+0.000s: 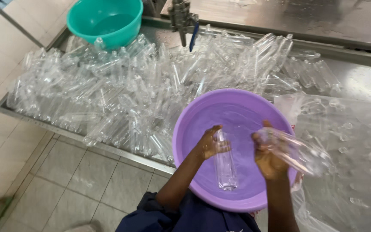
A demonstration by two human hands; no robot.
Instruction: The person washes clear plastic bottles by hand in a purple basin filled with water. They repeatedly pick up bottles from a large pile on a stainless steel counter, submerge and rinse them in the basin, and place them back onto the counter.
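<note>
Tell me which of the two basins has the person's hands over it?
The purple basin, nearest the person; both hands hold clear bottles above it. The green basin sits far back, untouched.

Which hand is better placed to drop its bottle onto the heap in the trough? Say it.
Probably the left hand: its clear bottle hangs upright nearest the bottle heap. The right hand sits farther away, beside the plastic bag.

free: middle of purple basin (232, 116) | blocked left: heap of clear bottles (121, 94) fills the sink | blocked right: plastic bag (348, 146) of bottles | behind: tap (181, 19), green bowl (104, 19)
</note>
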